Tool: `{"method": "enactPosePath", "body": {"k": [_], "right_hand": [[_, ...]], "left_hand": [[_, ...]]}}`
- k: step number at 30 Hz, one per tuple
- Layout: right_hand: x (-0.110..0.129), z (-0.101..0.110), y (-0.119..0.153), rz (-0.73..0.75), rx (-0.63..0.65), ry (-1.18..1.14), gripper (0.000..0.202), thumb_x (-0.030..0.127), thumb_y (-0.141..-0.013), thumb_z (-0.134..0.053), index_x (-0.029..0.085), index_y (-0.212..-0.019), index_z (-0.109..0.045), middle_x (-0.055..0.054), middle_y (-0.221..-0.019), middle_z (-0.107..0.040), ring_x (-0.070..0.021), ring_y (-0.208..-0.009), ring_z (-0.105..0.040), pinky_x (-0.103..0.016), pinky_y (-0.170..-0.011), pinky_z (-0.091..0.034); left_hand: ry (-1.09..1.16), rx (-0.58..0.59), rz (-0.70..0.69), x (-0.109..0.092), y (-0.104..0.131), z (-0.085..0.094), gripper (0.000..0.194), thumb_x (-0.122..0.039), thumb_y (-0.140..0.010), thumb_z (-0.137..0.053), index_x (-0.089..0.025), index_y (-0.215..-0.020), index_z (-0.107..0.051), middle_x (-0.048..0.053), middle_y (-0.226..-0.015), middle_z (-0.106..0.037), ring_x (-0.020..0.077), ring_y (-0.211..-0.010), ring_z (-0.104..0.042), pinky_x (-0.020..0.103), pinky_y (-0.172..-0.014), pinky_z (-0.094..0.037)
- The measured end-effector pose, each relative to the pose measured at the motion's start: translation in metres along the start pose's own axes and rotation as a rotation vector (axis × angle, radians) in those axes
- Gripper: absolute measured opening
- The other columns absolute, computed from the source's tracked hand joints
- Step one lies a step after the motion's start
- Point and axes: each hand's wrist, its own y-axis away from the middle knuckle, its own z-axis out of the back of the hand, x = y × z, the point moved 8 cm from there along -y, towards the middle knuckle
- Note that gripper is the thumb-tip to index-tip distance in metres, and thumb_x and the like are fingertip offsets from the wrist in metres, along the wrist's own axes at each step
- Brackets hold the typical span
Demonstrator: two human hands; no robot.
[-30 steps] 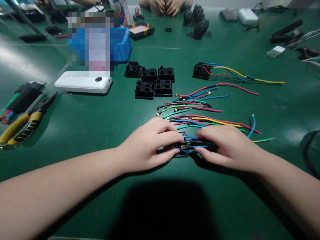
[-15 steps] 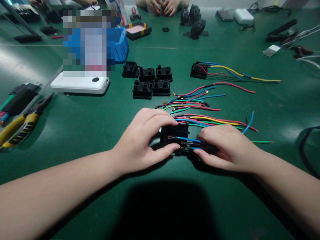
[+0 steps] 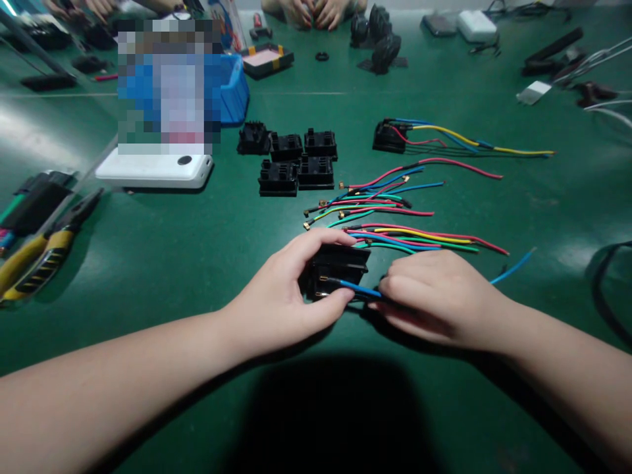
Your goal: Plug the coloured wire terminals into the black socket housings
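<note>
My left hand [image 3: 301,280] is closed round a black plastic socket housing [image 3: 340,262], thumb on the near side and fingers on the far side. A blue wire [image 3: 360,288] with a metal terminal runs from the housing into my right hand [image 3: 439,293], which pinches it with curled fingers. Its free end sticks out to the right of that hand. Other wires in the right hand are mostly hidden. Just beyond both hands lie loose red, yellow, blue and green wires [image 3: 424,235], several with brass terminals.
Several black housings [image 3: 316,171] stand beyond my left hand; a wired housing [image 3: 390,136] sits farther right. At left are yellow-handled pliers [image 3: 54,247], a white power bank [image 3: 153,170] and a blue bin [image 3: 234,92]. Another person's hands [image 3: 316,12] show at the far edge.
The housing has tilted and shifted slightly left in my left hand, showing more of its side. My right hand has moved a little left, and the blue wire's free end has swung right and down.
</note>
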Motion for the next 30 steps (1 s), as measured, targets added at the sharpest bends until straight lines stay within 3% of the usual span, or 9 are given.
{"method": "enactPosePath", "body": {"k": [6,10,14,21,27,30], "right_hand": [[0.005,-0.002,0.000,0.054,0.016,0.181,0.029,0.019,-0.096,-0.039,0.019,-0.073,-0.058,-0.001,-0.062,-0.055,-0.0147,-0.055,-0.044,-0.032,-0.055,-0.023],[0.005,-0.005,0.001,0.064,0.046,0.217,0.032,0.019,-0.096,-0.036,0.020,-0.073,-0.058,-0.001,-0.062,-0.055,-0.0159,-0.057,-0.044,-0.033,-0.055,-0.023],[0.004,-0.006,0.001,0.059,0.054,0.141,0.030,0.023,-0.096,-0.038,0.020,-0.072,-0.056,-0.001,-0.063,-0.054,-0.0148,-0.056,-0.043,-0.032,-0.055,-0.024],[0.001,-0.005,0.000,0.038,0.038,0.103,0.025,0.025,-0.095,-0.044,0.019,-0.076,-0.058,-0.002,-0.067,-0.056,-0.0145,-0.059,-0.046,-0.031,-0.057,-0.027],[-0.011,0.001,0.000,-0.078,-0.050,0.022,0.025,0.032,-0.094,-0.047,0.016,-0.085,-0.064,-0.011,-0.091,-0.062,-0.0197,-0.080,-0.054,-0.030,-0.067,-0.038],[-0.013,-0.001,0.001,-0.093,-0.041,-0.035,0.025,0.030,-0.095,-0.045,0.016,-0.082,-0.062,-0.010,-0.089,-0.062,-0.0193,-0.079,-0.053,-0.030,-0.068,-0.038]], "left_hand": [[0.175,0.013,0.049,0.004,-0.002,-0.004,0.066,-0.010,-0.074,-0.062,-0.023,-0.132,-0.033,0.007,-0.118,-0.063,0.0203,-0.111,-0.063,0.031,-0.091,-0.056],[0.112,0.020,0.085,0.006,-0.003,-0.004,0.044,-0.010,-0.071,-0.063,-0.021,-0.112,-0.049,0.002,-0.099,-0.066,0.0168,-0.086,-0.067,0.025,-0.070,-0.057],[0.067,0.024,0.101,0.006,-0.002,-0.004,0.036,-0.011,-0.070,-0.064,-0.021,-0.103,-0.051,-0.002,-0.085,-0.064,0.0114,-0.069,-0.062,0.019,-0.058,-0.052],[0.037,0.057,0.067,0.005,-0.003,-0.004,0.035,-0.013,-0.074,-0.064,-0.021,-0.105,-0.049,-0.003,-0.085,-0.060,0.0103,-0.070,-0.060,0.019,-0.060,-0.050],[0.022,0.084,0.067,0.014,-0.007,0.000,0.040,-0.024,-0.081,-0.063,-0.022,-0.116,-0.044,0.001,-0.096,-0.059,0.0137,-0.079,-0.061,0.025,-0.069,-0.052],[0.033,0.081,0.050,0.015,-0.007,0.002,0.046,-0.024,-0.081,-0.063,-0.023,-0.122,-0.041,0.002,-0.100,-0.058,0.0141,-0.081,-0.061,0.025,-0.069,-0.052]]}}
